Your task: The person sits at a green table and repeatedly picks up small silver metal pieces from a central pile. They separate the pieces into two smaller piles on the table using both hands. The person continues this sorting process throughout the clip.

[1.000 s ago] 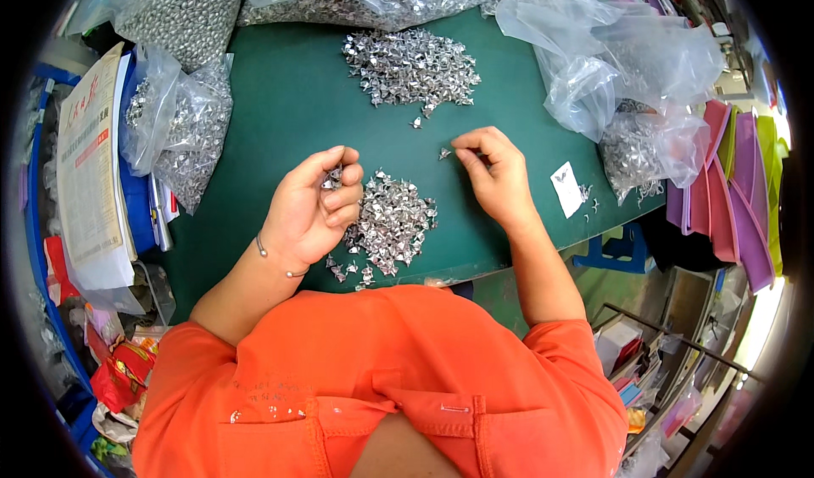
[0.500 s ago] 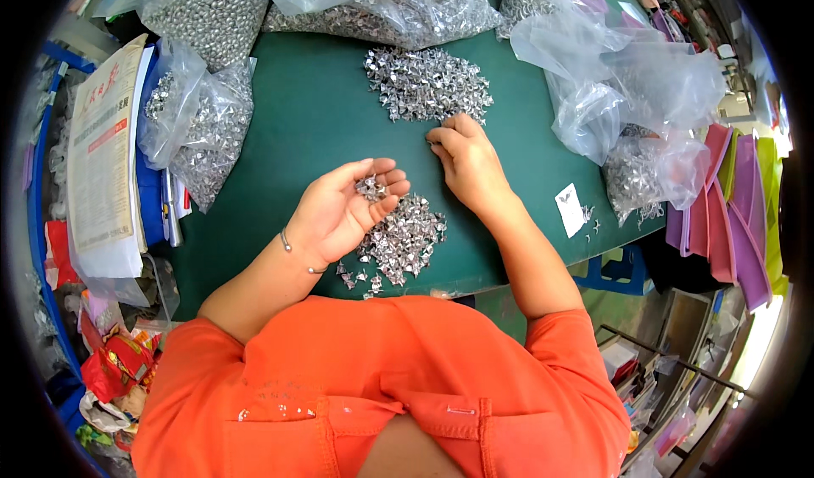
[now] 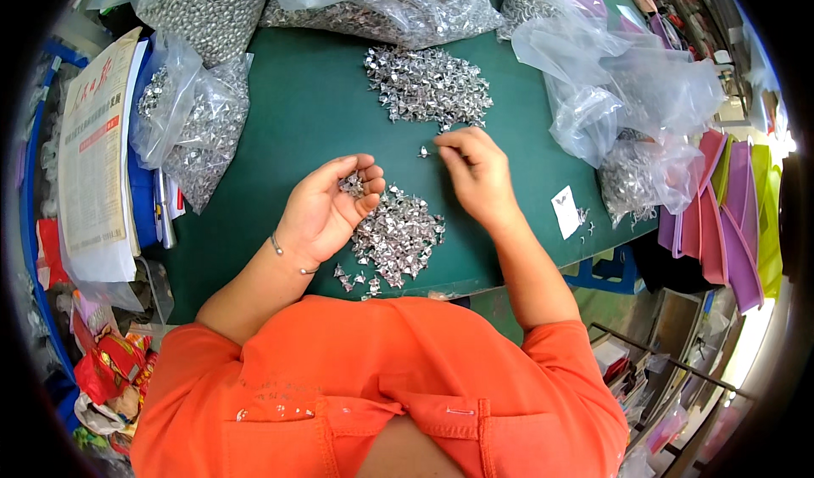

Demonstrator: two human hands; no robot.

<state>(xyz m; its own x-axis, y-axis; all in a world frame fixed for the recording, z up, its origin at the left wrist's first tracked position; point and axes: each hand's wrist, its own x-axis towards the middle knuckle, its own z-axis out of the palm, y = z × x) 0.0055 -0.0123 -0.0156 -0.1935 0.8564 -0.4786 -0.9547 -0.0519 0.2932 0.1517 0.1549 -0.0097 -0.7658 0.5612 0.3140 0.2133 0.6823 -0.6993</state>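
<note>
From the head view, metal pieces (image 3: 353, 184) are held in the cupped left hand (image 3: 329, 206), toward the near edge of the bench (image 3: 297, 96). The right hand (image 3: 479, 177) is angled leftward beside one piece (image 3: 423, 152) mid-bench; its grip, and the piece's direction and long axis, cannot be told.

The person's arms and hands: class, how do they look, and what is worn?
The sleeves are short and orange. The left hand and right hand are ungloved. A thin, silvery open bracelet with rounded ends is on the left wrist; the right has none.
</note>
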